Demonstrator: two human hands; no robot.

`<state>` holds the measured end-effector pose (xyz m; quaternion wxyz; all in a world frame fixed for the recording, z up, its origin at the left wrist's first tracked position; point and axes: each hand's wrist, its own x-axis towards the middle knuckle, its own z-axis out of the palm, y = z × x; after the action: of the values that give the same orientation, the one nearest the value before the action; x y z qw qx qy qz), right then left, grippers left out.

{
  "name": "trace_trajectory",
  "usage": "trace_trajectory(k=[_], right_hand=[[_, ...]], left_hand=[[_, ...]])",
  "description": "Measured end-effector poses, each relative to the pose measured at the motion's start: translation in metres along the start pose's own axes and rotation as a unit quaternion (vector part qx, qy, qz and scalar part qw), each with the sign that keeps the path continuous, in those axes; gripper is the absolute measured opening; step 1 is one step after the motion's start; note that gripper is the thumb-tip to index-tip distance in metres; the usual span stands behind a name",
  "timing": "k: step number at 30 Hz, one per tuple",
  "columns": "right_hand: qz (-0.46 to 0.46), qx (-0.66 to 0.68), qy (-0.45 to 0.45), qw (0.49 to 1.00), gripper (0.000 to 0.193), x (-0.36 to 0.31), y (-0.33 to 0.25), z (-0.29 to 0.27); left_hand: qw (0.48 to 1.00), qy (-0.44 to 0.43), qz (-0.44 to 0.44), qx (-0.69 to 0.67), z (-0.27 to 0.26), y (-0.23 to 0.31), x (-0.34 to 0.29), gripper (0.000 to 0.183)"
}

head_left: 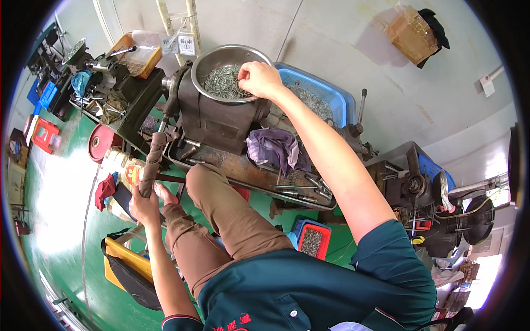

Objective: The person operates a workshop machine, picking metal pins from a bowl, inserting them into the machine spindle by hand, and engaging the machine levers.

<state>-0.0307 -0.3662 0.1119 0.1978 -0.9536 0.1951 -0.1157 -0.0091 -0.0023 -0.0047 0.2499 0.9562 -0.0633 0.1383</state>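
Note:
My left hand [144,206] is wrapped round the lower end of a machine's lever handle [152,160], which is bound in brown cloth or tape. Up at the machine's top, my right hand [258,80] reaches over the rim of a round steel bowl [200,62]. Its fingers are drawn together at the bowl's right inner side, and what they pinch, if anything, is hidden. Many thin metal pins [222,81] lie in the bowl. The bowl rests on the dark machine body [215,121], whose shaft joins the lever at the left.
Behind my right forearm is a blue crate [337,96] of small metal parts. A purple rag [279,149] and several tools lie on the machine's tray [243,172]. Below stands a red bin [314,241] of parts. A yellow stool [124,259] is at left; more machines flank both sides.

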Motion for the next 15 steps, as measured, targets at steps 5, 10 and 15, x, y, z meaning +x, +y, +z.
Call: trace_trajectory(k=[5,10,15], right_hand=[[-0.002,0.000,0.003,1.000,0.015,-0.001,0.000,0.000],[-0.002,0.005,0.010,1.000,0.013,-0.001,-0.001,0.000],[0.001,0.004,0.011,1.000,0.013,0.000,-0.001,-0.001]], left_hand=[[1.000,0.000,-0.006,0.000,-0.001,0.003,0.000,0.029],[1.000,0.003,0.009,0.002,0.003,-0.004,0.000,0.030],[1.000,0.007,0.022,0.015,0.006,-0.007,0.000,0.031]])
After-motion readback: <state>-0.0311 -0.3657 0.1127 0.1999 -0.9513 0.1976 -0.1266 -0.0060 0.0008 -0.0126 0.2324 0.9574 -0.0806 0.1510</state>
